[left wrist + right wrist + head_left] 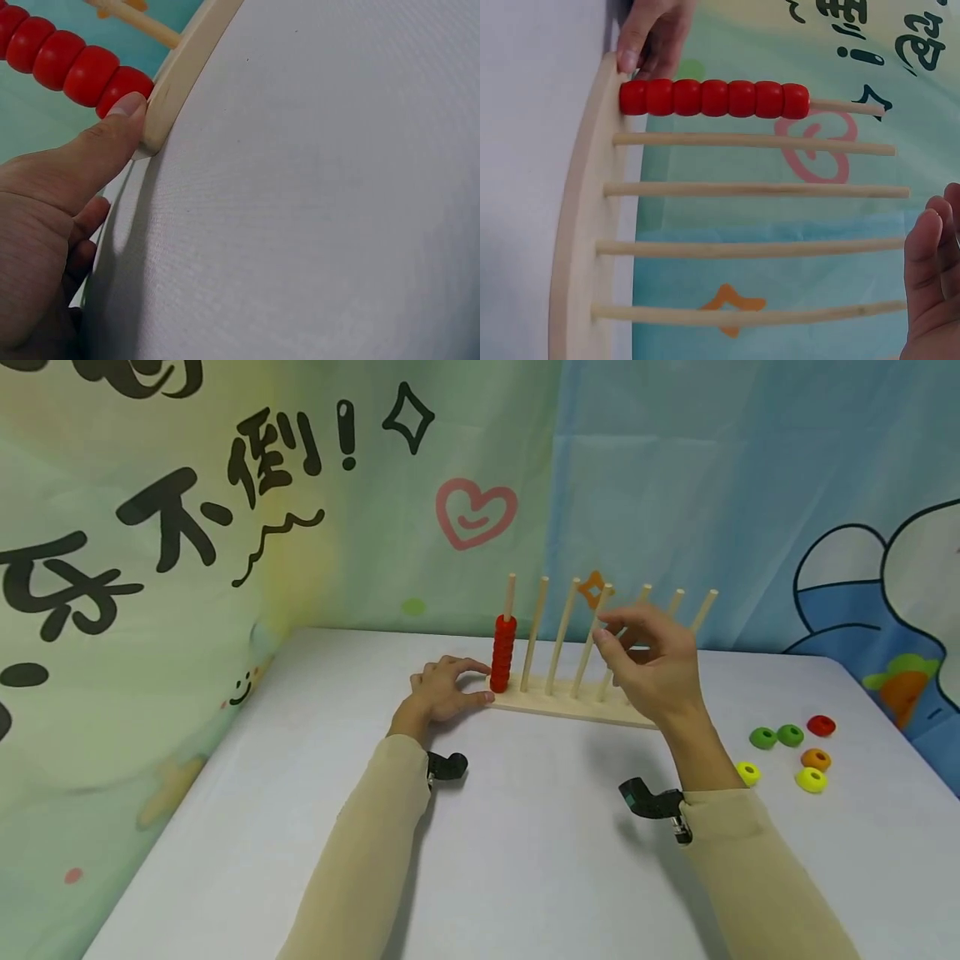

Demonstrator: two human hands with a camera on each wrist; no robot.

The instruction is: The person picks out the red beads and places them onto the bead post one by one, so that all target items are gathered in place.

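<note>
A wooden peg rack (562, 704) with several upright pegs stands on the white table. Its leftmost peg carries a stack of red beads (503, 653), with the bare peg tip sticking out on top. My left hand (442, 687) grips the left end of the rack's base. In the left wrist view the thumb (112, 146) presses on the base edge, right beside the lowest bead. My right hand (658, 660) is raised before the pegs, fingers loosely bent, overlapping several of them. The right wrist view shows its thumb (924, 255) near the peg ends, holding no bead that shows.
To the right of my right forearm lie loose beads: a red bead (821, 725), an orange bead (816, 760), two green beads (763, 738) and two yellow beads (812, 779). A printed cloth backdrop (480, 427) hangs behind the table (525, 860).
</note>
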